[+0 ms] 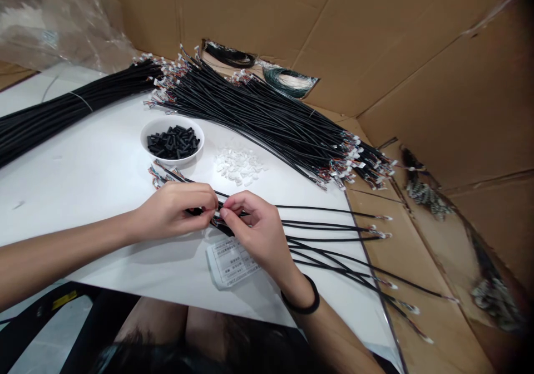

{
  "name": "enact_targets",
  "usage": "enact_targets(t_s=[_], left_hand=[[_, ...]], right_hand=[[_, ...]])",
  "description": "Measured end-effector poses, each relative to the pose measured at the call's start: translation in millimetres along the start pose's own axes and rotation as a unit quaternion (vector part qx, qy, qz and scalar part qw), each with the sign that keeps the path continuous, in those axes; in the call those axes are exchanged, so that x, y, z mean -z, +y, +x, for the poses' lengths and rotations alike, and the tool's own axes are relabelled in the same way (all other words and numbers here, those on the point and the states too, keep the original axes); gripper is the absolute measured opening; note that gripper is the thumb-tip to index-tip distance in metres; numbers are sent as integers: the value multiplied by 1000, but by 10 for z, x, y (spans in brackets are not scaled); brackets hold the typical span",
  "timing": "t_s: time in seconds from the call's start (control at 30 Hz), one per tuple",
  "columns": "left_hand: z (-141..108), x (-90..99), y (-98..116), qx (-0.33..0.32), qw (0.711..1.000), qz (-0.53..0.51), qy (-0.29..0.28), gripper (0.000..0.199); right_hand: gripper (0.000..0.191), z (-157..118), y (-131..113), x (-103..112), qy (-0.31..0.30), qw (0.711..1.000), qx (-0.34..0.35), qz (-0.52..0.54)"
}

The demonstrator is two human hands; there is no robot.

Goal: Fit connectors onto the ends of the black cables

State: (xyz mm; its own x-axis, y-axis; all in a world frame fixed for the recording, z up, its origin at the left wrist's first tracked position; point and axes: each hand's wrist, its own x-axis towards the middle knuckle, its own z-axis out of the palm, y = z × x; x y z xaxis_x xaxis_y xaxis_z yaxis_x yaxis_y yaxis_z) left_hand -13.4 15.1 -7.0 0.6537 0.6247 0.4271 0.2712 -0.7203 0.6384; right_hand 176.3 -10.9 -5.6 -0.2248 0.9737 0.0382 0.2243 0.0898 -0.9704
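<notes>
My left hand [179,210] and my right hand [258,229] meet fingertip to fingertip above the white table. Both are closed in a pinch. A small white connector [217,212] shows between the fingertips, and dark cable runs beneath my left fingers. Which fingers bear on which part is mostly hidden. Under and beyond my hands lies a loose group of black cables [321,224], with coloured wires and white connectors at their ends. A white bowl [144,140] of short black sleeves [175,142] stands behind my left hand. Beside it, small white connector housings [238,165] are heaped.
Large bundles of black cables [246,112] lie across the back, with another bundle [62,107] at left. A printed label bag [227,262] lies under my right hand. Cardboard walls [334,34] enclose the back and right. A clear plastic bag [62,23] sits back left.
</notes>
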Motion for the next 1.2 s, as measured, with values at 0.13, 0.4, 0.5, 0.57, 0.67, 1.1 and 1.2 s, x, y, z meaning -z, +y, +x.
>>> enact_targets(t_s=[0.13, 0.4, 0.5, 0.57, 0.67, 1.1, 1.2], left_hand=[[-13, -13, -31, 11, 1000, -3, -1, 15], [-32, -5, -16, 15, 1000, 0, -22, 15], [-38, -7, -10, 11, 1000, 6, -21, 15], [-45, -10, -10, 15, 1000, 7, -21, 15], [-59, -17, -7, 28, 999, -1, -28, 13], [-66, -40, 7, 26, 999, -34, 6, 11], [-39, -35, 18, -5, 999, -37, 22, 13]], right_hand=[[9, -14, -17, -2, -17, 1000, 1, -4], [13, 32, 58, -8, -62, 993, -74, 71], [11, 46, 79, -15, -70, 992, -72, 74], [8, 44, 78, -14, -78, 993, -57, 73], [8, 32, 51, -4, -90, 993, -35, 66], [7, 12, 9, -35, -41, 993, 70, -80], [6, 13, 3, -30, -34, 997, 50, -54]])
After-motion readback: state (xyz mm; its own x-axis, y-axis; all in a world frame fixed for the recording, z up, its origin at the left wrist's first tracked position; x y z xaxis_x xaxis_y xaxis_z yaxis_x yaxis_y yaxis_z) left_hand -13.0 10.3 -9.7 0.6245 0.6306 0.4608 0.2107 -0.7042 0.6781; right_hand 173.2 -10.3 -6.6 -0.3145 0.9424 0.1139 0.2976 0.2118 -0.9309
